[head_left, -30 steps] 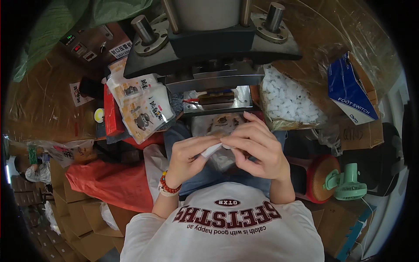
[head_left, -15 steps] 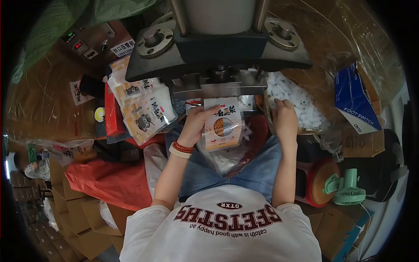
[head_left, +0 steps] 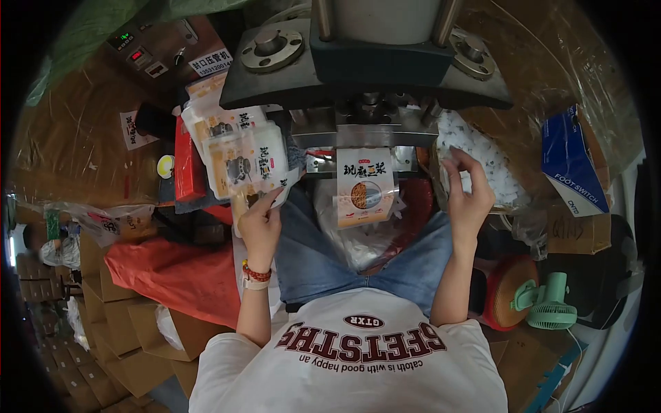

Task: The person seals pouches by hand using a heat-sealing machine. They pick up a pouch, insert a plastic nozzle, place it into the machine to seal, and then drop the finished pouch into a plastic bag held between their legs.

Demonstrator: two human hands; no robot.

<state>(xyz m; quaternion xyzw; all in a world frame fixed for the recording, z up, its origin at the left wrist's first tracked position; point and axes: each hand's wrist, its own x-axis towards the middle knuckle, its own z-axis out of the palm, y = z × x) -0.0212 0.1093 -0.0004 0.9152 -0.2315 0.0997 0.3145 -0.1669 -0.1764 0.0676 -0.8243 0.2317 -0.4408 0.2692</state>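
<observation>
Left hand (head_left: 260,227) pinching pouch (head_left: 288,182); right hand (head_left: 471,196) curled, contents unclear. Pouch likely light, limp, slick; best gripped by edge.

Your T-shirt (head_left: 348,378) is white with maroon lettering, your jeans (head_left: 306,251) blue; your soy-milk pouch (head_left: 365,187) is white and orange, printed with black characters and a golden-brown and grey circle.

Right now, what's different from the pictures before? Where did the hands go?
The left hand let go of the printed pouch, which hangs at the press, and went left to the pouch stack. The right hand left the middle, where both hands had met, and went right to the white pieces; I can't tell if it holds one. The blue box and green fan stayed put.
</observation>
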